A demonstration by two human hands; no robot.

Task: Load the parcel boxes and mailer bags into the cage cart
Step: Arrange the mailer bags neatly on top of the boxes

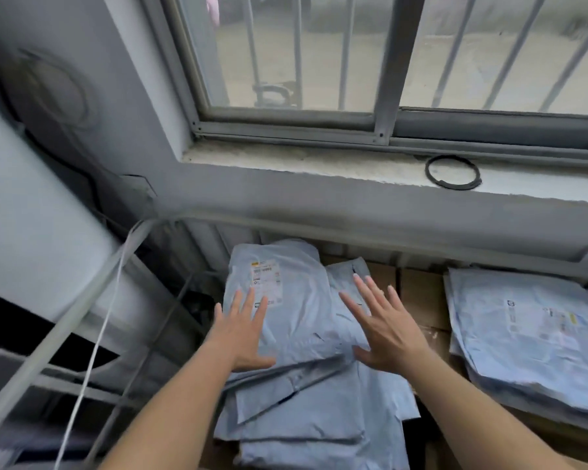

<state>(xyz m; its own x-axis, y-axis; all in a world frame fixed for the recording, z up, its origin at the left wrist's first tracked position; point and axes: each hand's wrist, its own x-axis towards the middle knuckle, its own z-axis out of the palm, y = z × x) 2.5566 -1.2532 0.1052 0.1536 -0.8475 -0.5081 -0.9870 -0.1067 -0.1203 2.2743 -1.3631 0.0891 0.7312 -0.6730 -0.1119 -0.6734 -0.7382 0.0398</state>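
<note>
Left hand: the left hand (243, 334) is spread flat, fingers apart, over the near left part of the top pale blue plastic mailer bag (286, 300); it grasps nothing, and I cannot tell whether the palm presses the plastic or hangs just above it.
Right hand: the right hand (384, 329) is likewise released and splayed, over the right edge of the same pile.
Pile in hand: several pale blue mailer bags lie overlapped and skewed, the top one showing a white printed shipping label (266, 279) face up.
What lies beneath: brown cardboard parcel boxes (418, 293) show under and behind the bags.
Second pile: another stack of pale blue mailer bags (530, 334) sits to the right, apart from the first.
Cart: the grey metal bars of the cage cart (65, 334) run along the left and far side, so the bags appear to be inside it.
Surroundings: a black rubber ring (453, 172) rests on the grey concrete window sill (319, 162) above.
Step in hand, judged: settling the bags flat.
Doing it well: press evenly with both palms from the middle outward, square up the slipping lower bags, and keep the pile clear of the bars.
</note>
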